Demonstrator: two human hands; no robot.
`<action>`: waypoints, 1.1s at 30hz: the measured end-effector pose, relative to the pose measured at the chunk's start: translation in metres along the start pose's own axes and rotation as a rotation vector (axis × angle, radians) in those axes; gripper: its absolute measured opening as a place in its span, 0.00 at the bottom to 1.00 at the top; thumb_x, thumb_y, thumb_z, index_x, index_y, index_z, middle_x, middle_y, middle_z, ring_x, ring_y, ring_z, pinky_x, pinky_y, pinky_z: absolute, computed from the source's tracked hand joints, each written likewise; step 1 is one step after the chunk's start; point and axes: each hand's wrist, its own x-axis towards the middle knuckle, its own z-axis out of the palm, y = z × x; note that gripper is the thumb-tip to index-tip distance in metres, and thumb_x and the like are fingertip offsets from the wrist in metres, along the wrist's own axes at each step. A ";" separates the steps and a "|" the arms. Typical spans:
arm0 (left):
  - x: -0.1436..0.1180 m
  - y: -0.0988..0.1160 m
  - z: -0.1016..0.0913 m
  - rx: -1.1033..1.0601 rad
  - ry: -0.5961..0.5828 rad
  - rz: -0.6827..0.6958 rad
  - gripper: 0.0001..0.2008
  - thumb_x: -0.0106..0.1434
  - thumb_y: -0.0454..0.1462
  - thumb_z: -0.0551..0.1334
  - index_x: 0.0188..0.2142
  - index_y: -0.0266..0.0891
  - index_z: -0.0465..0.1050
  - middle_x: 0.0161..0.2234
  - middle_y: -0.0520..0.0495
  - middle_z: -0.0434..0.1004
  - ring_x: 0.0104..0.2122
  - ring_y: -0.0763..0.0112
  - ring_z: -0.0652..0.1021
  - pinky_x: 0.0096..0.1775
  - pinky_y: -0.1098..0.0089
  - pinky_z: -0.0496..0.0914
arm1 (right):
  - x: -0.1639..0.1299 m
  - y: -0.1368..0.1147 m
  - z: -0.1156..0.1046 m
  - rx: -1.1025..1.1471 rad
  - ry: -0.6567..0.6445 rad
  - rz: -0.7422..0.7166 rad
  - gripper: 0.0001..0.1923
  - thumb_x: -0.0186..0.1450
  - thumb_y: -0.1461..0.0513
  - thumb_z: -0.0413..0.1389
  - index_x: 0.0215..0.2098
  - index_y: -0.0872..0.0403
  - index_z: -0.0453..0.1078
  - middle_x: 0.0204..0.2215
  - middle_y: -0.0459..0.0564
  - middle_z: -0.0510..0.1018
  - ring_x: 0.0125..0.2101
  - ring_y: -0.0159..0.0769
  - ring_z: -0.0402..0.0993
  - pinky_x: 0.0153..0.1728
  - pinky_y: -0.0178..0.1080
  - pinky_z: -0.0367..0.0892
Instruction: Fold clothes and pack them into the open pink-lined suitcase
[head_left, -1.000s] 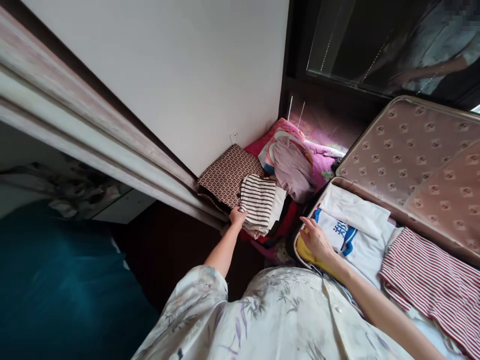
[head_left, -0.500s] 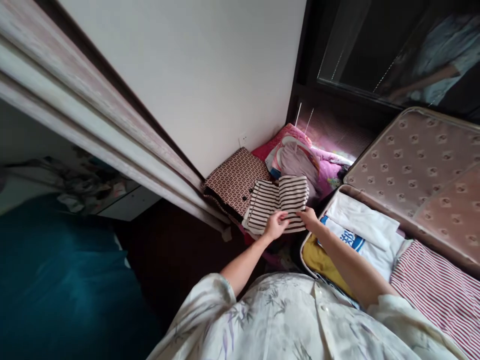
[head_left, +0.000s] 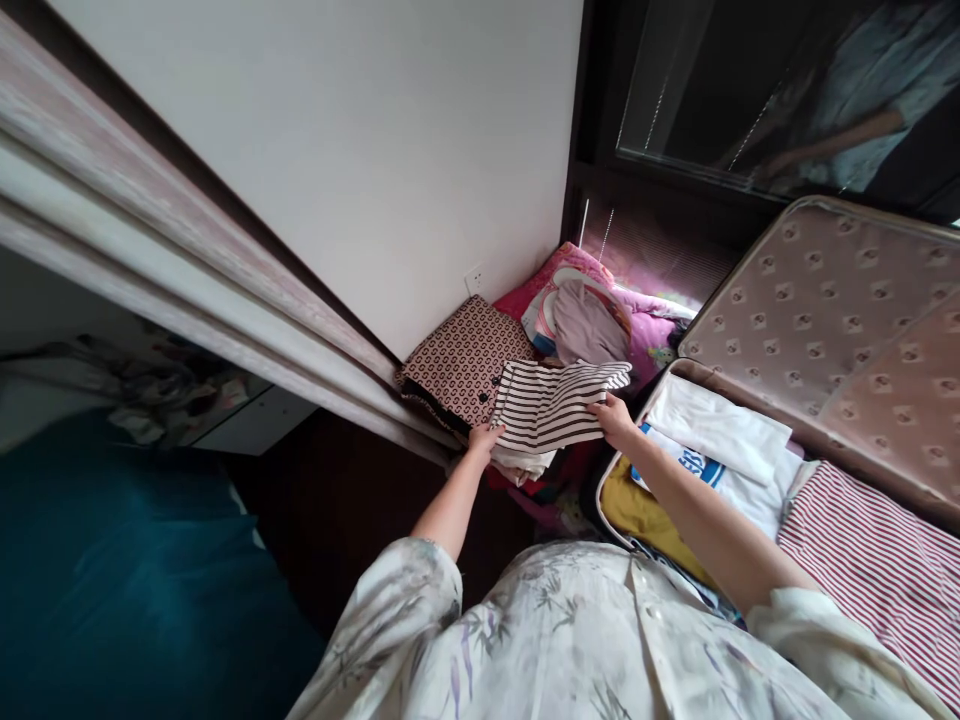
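A black-and-white striped piece of clothing (head_left: 551,405) is stretched between my two hands, its far right end lifted and rippled. My left hand (head_left: 486,438) pinches its near left corner. At its right edge, the fingers of my right hand (head_left: 615,418) are closed on the cloth. Beneath it shows some folded pale cloth (head_left: 523,464). A brown patterned bag (head_left: 465,358) with dark snaps lies just beyond my left hand. Whether the striped cloth is a shirt or something else, I cannot tell.
On the right an open suitcase (head_left: 679,372) holds a white garment (head_left: 720,425), a yellow one (head_left: 649,510) and a red-striped one (head_left: 877,560). Behind the cloth are a mauve bundle (head_left: 589,325) and pink bedding (head_left: 652,335). A wall (head_left: 360,170) rises behind the bag; teal bedding (head_left: 135,580) lies left.
My left hand has moved left to the cloth's near left corner. The striped cloth, folded over before, is now spread wider, its right end raised. The view has shifted slightly.
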 end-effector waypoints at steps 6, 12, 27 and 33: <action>-0.006 0.071 -0.013 -0.313 -0.210 0.099 0.14 0.54 0.41 0.67 0.39 0.36 0.77 0.32 0.45 0.82 0.34 0.63 0.82 0.38 0.65 0.77 | -0.028 -0.062 -0.026 0.057 -0.065 -0.047 0.20 0.43 0.59 0.67 0.34 0.52 0.72 0.24 0.42 0.79 0.26 0.36 0.76 0.31 0.39 0.73; -0.076 0.135 0.027 -0.566 -0.546 0.441 0.21 0.53 0.42 0.67 0.47 0.39 0.75 0.38 0.49 0.80 0.39 0.64 0.81 0.43 0.64 0.77 | -0.121 -0.110 -0.123 0.036 0.007 -0.197 0.22 0.48 0.57 0.70 0.40 0.51 0.75 0.31 0.43 0.82 0.31 0.36 0.78 0.34 0.37 0.74; -0.170 0.010 0.184 0.673 -0.699 0.811 0.45 0.52 0.25 0.63 0.70 0.40 0.59 0.48 0.35 0.75 0.42 0.56 0.81 0.49 0.61 0.74 | -0.233 0.142 -0.287 -0.354 0.625 0.008 0.24 0.52 0.57 0.57 0.48 0.52 0.71 0.34 0.51 0.82 0.36 0.44 0.78 0.43 0.47 0.74; -0.171 0.016 0.183 0.798 -0.719 0.822 0.45 0.54 0.25 0.63 0.71 0.44 0.59 0.53 0.35 0.71 0.43 0.59 0.82 0.52 0.64 0.73 | -0.237 0.158 -0.301 -0.616 0.615 -0.092 0.37 0.59 0.61 0.50 0.68 0.53 0.58 0.47 0.56 0.80 0.43 0.43 0.77 0.48 0.46 0.72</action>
